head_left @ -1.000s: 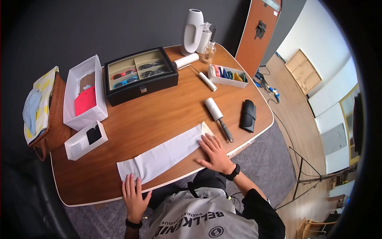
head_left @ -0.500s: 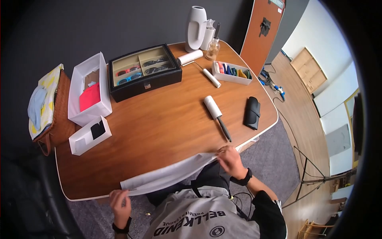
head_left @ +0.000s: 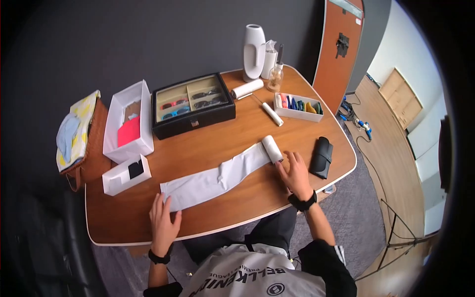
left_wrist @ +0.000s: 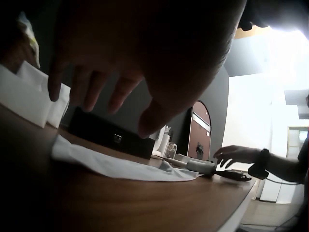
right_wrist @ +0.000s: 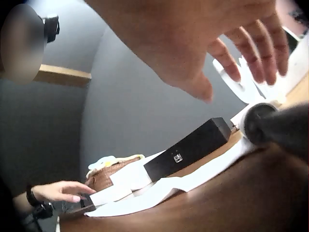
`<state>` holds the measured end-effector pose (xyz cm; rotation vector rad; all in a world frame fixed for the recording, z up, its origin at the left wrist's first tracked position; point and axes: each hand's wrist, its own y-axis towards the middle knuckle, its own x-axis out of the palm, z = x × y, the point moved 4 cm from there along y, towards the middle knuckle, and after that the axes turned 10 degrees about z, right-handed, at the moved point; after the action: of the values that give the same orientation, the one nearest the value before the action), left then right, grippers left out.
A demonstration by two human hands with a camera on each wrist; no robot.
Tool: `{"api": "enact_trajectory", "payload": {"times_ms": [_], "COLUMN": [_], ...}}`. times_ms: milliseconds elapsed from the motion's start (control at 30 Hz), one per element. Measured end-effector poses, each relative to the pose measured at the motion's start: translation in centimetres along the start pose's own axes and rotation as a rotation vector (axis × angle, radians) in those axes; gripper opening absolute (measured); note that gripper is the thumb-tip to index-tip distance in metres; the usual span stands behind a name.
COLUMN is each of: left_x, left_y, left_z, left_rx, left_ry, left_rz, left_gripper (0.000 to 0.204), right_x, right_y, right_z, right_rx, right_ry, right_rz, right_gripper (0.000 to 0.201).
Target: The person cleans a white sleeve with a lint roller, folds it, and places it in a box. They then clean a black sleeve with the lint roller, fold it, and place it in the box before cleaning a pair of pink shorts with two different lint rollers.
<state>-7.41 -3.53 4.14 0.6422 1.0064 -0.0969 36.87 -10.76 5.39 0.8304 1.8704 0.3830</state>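
Observation:
A long white fabric sleeve (head_left: 198, 188) lies lengthwise on the wooden table, wrinkled near its middle. My left hand (head_left: 164, 222) is at the sleeve's left end, fingers extended and thumb apart. My right hand (head_left: 298, 177) hovers over the lint roller (head_left: 272, 148), fingers spread and gripping nothing. The roller's white head overlaps the sleeve's right end in the head view. Its dark handle (right_wrist: 289, 128) shows below my hand in the right wrist view, though the hand mostly hides it from above.
A black glasses case (head_left: 321, 157) lies right of my right hand. Toward the back stand a sunglasses display box (head_left: 198, 121), white boxes (head_left: 148, 136), a wicker basket (head_left: 96, 131), a white vase (head_left: 253, 54), two more rollers (head_left: 247, 89) and a tray of small colourful items (head_left: 299, 115).
Both hands lifted the sleeve's near edge at the table's front, then let go; it now lies farther in, wrinkled, its right end by the roller. My right hand moved up to the lint roller.

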Motion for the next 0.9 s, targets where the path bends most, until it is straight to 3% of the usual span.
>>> {"api": "enact_trajectory", "payload": {"times_ms": [33, 133, 267, 367, 433, 633, 767, 900], "left_x": [0.8, 3.0, 5.3, 5.4, 5.0, 4.4, 4.7, 5.0], "left_y": [-0.7, -1.7, -2.3, -2.7, -2.8, -2.7, -2.7, -3.2], "left_z": [0.8, 2.8, 3.0, 2.7, 2.7, 1.7, 1.2, 0.9], "left_rx": [0.006, 0.005, -0.001, -0.043, -0.057, -0.064, -0.066, -0.087], "left_ry": [-0.004, 0.009, 0.083, 0.086, 0.074, 0.025, 0.055, 0.073], "left_rz": [-0.015, -0.109, -0.159, -0.152, -0.146, -0.088, -0.107, -0.117], "left_gripper": [0.057, 0.06, 0.063, 0.061, 0.059, 0.056, 0.056, 0.056], "right_x": [0.0, 0.0, 1.0, 0.9, 0.2, 0.0, 1.5, 1.5], "right_y": [-1.5, -4.6, -6.5, -6.6, -6.9, -8.4, -8.1, -8.7], "right_z": [0.6, 0.9, 2.6, 3.5, 3.3, -0.9, -2.0, -1.6], "right_rx": [0.119, 0.226, 0.201, 0.319, 0.363, 0.246, 0.257, 0.254], "right_ry": [-0.044, -0.099, -0.12, -0.159, 0.001, 0.138, 0.05, -0.025], "right_rz": [-0.059, -0.194, -0.139, -0.23, -0.176, -0.045, -0.168, -0.128], "right_gripper": [0.037, 0.037, 0.033, 0.026, 0.025, 0.03, 0.032, 0.038]}}
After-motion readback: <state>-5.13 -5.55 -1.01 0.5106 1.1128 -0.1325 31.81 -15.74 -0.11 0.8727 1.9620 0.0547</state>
